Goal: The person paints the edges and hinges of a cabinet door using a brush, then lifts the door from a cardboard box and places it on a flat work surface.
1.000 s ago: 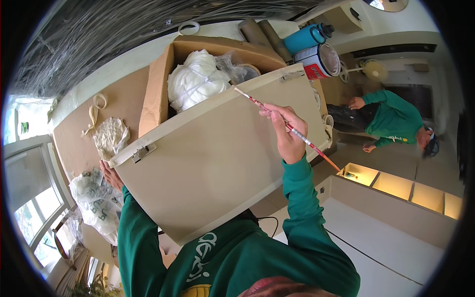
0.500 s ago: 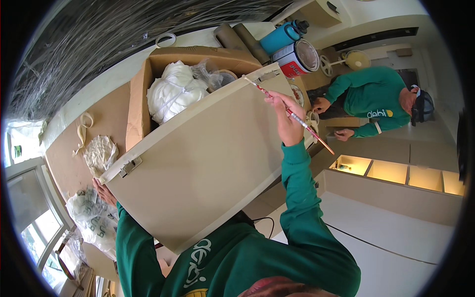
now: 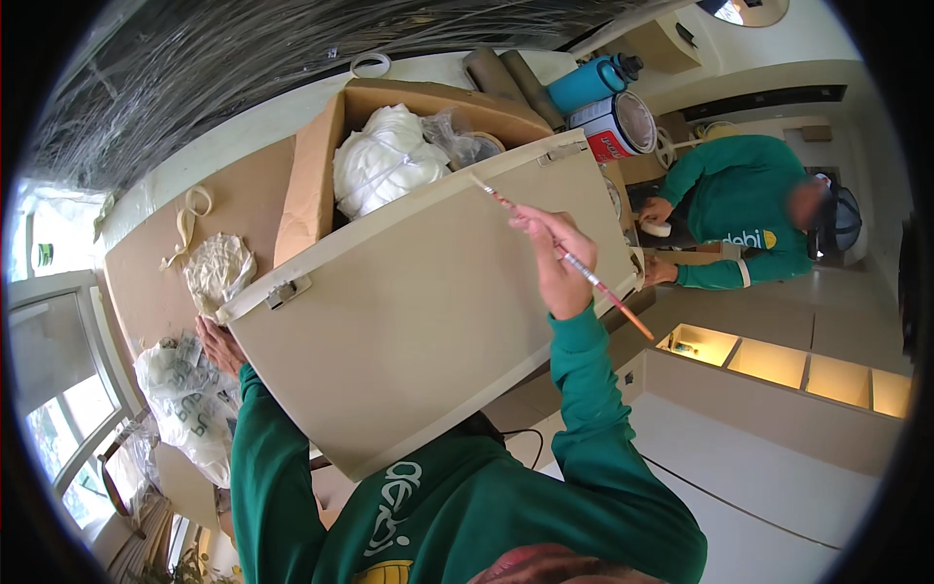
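A beige cabinet door (image 3: 418, 321) lies tilted in front of me, with metal hinges (image 3: 289, 292) along its far edge. My left hand (image 3: 221, 346) is at the door's left corner, fingers around its edge. My right hand (image 3: 562, 268) is above the right part of the door, closed around a slim paintbrush (image 3: 611, 297). The brush's pale tip is at the door's far edge strip, between the two hinges; whether it touches cannot be told.
Behind the door stands a cardboard box (image 3: 309, 195) holding a white cloth bundle (image 3: 387, 161). A paint can (image 3: 618, 127) and blue bottle (image 3: 593, 85) are at the far right. Plastic bags (image 3: 185, 404) lie by my left arm. A co-worker (image 3: 749, 204) works on the right.
The brush has moved left along the door's far edge, away from the right hinge. My left hand keeps its place at the corner. The view has shifted slightly; the co-worker's hands have moved.
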Tool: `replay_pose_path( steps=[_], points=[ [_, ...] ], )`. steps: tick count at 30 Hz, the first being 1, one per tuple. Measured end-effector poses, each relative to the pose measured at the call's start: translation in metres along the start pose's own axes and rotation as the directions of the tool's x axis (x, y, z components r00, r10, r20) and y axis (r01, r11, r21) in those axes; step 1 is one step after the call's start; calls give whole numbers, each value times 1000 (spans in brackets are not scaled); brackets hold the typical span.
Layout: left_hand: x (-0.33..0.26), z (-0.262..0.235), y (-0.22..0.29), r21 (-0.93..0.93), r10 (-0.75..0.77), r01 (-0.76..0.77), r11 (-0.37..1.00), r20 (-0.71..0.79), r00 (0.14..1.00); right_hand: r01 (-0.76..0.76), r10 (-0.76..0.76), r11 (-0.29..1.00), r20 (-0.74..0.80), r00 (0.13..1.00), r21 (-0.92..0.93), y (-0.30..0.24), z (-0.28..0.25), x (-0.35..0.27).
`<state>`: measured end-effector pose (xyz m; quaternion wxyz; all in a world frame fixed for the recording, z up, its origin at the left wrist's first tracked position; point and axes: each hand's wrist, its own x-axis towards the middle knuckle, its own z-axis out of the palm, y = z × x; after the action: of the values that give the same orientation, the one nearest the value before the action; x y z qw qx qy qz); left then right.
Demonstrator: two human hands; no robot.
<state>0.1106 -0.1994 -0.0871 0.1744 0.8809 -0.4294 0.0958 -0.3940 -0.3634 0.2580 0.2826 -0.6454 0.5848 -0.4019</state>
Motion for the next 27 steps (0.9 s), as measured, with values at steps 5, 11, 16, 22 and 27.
replay_pose_path(
  steps=[5,11,16,22,27],
  points=[
    [5,6,5,-15,-78,79,997,73,994,36,-41,999,180,983,33,-36,32,-22],
    [9,-12,28,-46,-29,29,999,-7,1000,-48,70,947,-58,996,318,-81,22,-100],
    [12,-14,37,44,-75,75,996,2,997,43,-24,908,-50,998,418,-129,0,-250],
    [9,-15,37,-164,-57,53,985,-19,998,-177,112,929,210,971,325,-158,84,-382],
    [8,-27,43,-248,-55,52,967,-7,998,-159,157,987,66,985,25,-124,182,-408]
  ],
)
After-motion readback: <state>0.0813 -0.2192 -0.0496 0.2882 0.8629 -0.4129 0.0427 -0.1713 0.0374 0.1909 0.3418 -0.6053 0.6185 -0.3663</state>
